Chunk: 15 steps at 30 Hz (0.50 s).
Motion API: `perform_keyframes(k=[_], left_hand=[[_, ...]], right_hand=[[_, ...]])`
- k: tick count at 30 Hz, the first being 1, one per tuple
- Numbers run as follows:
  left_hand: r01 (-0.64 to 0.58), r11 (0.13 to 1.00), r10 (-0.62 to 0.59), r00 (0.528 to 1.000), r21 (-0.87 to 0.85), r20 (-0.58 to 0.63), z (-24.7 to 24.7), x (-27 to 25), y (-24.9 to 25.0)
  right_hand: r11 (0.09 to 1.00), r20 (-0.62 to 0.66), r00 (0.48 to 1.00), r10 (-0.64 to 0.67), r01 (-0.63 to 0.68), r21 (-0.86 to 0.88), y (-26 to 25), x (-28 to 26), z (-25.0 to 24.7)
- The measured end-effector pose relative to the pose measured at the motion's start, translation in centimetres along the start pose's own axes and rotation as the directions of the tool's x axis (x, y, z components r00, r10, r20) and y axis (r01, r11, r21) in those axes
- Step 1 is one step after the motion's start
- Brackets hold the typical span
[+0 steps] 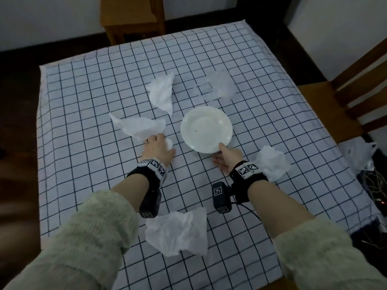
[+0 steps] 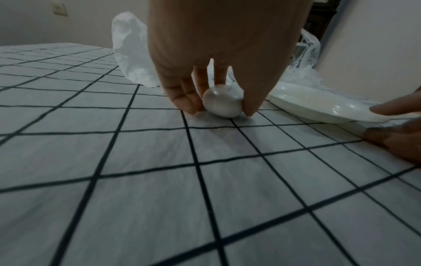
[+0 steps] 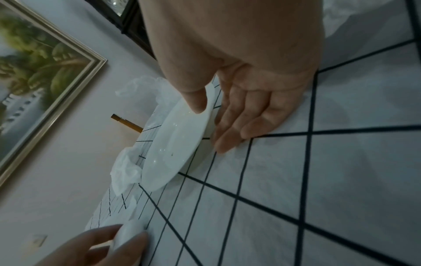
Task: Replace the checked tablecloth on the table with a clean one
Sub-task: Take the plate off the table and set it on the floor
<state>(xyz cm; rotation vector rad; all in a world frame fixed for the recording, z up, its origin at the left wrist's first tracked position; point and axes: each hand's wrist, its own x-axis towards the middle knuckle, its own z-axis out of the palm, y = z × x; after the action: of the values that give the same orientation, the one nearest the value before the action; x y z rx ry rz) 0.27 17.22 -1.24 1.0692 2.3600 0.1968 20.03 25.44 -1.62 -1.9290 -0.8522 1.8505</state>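
While both hands (image 1: 159, 146) work, checked tablecloth (image 1: 88, 114) lies beneath.

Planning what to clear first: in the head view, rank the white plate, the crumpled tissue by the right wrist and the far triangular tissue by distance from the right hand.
1. White plate: its near rim is pinched by the right hand.
2. Crumpled tissue: just right of the wrist.
3. Triangular tissue: far off, up and left past the plate.

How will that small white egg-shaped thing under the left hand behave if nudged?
The egg-shaped object looks rounded and glossy, so it would probably roll and may slip. The left hand pinches it on the checked tablecloth. If it is a real egg, which is unclear, it is fragile.
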Motion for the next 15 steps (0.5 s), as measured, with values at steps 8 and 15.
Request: perform_keyframes(k=[8,15], left_hand=[[-0.028,0.999,0.028,1.000,-0.035,0.012,-0.2,-0.5,-0.3],[-0.009,1.000,0.009,1.000,-0.019,0.028,-1.5,-3.6,-1.8]], right_hand=[[0.987,0.001,0.987,-0.161,0.161,-0.023,0.2,-0.5,0.0],[0.950,-0.014,0.959,-0.284,0.280,-0.142,1.4,-2.9,-1.3]])
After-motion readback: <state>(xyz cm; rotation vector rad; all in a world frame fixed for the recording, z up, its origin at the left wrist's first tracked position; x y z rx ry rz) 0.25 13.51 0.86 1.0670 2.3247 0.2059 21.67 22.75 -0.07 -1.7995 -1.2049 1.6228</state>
